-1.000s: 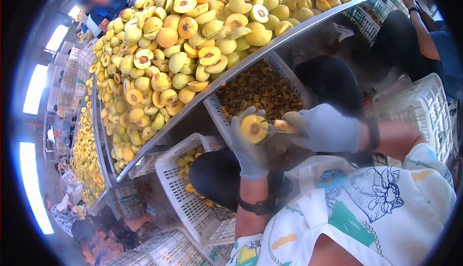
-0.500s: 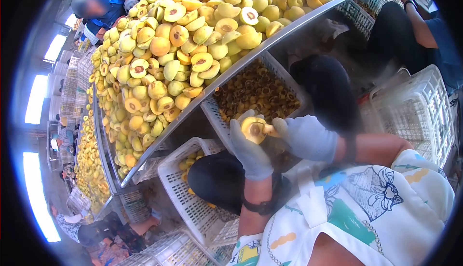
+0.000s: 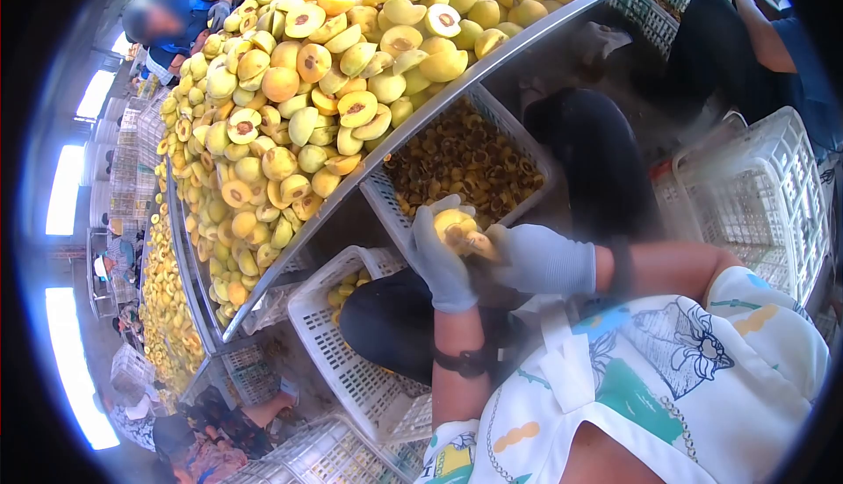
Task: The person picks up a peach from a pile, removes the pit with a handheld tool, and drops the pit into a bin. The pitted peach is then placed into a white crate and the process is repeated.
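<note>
head view: the left hand (image 3: 443, 260), gloved in pale grey, is curled around a fruit (image 3: 452, 223), cupping it from below and the side, just in front of the near corner of the scrap crate (image 3: 384, 205). the right hand (image 3: 549, 260), gloved too, is drawn in narrow, its fingers bunched against the fruit; it seems closed on a tan piece (image 3: 480, 243), though whether that is a tool's handle cannot be told, as glove and blur hide the rest. the two hands meet at the fruit.

as for how far along things are, the held fruit looks opened, but whether its stone is out cannot be made out. a tall heap (image 3: 279, 163) of fruit, many of them cut halves with brown centres or hollows, lies on the table (image 3: 406, 126), so plenty seems left. under the edge, the scrap crate holds a thick layer of brown scraps (image 3: 465, 163), a sign that a fair amount is done. the white crate (image 3: 347, 374) beside the knee has some yellow pieces (image 3: 344, 292) in it.
</note>
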Demonstrator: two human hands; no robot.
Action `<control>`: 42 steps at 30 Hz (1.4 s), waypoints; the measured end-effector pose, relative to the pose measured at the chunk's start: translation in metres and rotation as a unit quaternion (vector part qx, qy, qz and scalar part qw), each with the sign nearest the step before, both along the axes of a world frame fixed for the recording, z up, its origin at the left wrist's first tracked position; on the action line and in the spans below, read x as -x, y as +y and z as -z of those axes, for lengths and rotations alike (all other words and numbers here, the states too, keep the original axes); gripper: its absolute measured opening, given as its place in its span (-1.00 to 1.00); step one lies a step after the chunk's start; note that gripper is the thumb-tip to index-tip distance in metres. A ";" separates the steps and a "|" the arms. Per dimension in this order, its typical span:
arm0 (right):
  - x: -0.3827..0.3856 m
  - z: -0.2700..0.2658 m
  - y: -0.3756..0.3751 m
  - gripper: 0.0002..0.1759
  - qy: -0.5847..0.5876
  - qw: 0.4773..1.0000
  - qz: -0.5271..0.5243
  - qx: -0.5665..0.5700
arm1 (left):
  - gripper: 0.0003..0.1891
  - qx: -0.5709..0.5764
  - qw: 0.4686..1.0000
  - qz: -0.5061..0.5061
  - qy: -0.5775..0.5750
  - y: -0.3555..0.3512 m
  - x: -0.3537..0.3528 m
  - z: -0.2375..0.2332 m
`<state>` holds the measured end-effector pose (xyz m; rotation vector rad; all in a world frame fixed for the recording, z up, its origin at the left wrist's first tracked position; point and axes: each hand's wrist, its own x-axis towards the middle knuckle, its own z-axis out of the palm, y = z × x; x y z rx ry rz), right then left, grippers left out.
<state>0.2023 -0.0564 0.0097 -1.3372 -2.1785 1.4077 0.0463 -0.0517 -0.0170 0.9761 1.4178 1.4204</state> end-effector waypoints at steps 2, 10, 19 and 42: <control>-0.002 -0.006 0.006 -0.66 0.022 0.998 0.012 0.061 | -0.54 0.089 0.986 -0.002 -0.143 0.007 0.000 -0.011; 0.004 -0.012 0.009 -0.64 0.093 0.984 0.035 0.147 | -0.61 0.068 0.964 -0.155 -0.204 0.011 -0.022 -0.014; -0.008 0.000 0.021 -0.68 0.166 0.916 0.005 0.366 | -0.61 0.067 0.983 -0.069 -0.155 0.010 -0.006 0.001; 0.008 0.039 0.024 -0.88 0.426 0.678 -0.035 0.598 | -0.63 0.102 0.946 -0.102 -0.289 0.012 -0.002 -0.019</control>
